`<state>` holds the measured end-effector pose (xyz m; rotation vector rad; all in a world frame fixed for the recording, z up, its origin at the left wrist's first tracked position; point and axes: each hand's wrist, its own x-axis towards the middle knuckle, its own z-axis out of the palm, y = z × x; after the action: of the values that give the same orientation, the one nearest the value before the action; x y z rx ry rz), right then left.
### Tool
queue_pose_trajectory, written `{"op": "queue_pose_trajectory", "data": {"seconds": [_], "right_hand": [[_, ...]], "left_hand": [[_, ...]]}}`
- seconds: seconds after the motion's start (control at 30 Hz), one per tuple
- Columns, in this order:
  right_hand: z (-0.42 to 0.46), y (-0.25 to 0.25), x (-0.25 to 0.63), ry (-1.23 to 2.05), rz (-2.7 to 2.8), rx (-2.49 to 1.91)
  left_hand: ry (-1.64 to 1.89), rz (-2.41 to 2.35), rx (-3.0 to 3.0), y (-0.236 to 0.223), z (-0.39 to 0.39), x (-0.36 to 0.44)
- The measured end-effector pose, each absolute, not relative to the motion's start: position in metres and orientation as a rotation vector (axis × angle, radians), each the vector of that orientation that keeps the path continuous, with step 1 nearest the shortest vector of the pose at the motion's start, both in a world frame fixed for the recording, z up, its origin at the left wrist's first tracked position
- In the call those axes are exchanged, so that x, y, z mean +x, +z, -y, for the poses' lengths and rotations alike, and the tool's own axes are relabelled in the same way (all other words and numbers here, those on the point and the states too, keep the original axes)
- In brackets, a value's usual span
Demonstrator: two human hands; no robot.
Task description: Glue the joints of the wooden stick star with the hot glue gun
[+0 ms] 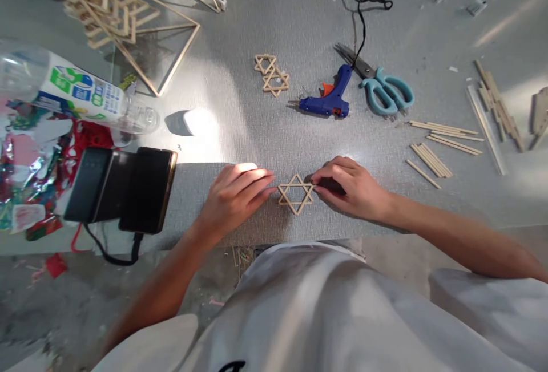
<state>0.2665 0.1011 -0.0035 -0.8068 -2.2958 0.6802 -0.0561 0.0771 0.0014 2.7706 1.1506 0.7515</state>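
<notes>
Wooden star (296, 185), its outline looking complete, is resting between both hands: the right hand (349, 185) is pinching one point; whether the left hand (234, 194) is gripping, one cannot tell. Two similar stars (275, 89) are lying beyond; loose sticks (431, 161) are awaiting use.

Before me is a grey table (240, 126), white glare (203, 146) on its left. Below, I see grey floor (29, 306).

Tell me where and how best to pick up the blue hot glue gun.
Probably by its handle, from directly above, gripping across it: the hot glue gun lies on its side, with the slim handle angling away from you. Keep clear of the orange trigger on the handle's left, the metal nozzle pointing left, and the scissors close on the right.
</notes>
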Motion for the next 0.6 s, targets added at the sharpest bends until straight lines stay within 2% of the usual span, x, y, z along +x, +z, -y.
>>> {"op": "queue_pose_trajectory", "data": {"seconds": [0.6], "right_hand": [[-0.0995,0.0015,0.2689,0.743,2.2,-0.802]], "left_hand": [[0.769,-1.139,2.75,-0.0004,-0.0771,-0.0558]]}}
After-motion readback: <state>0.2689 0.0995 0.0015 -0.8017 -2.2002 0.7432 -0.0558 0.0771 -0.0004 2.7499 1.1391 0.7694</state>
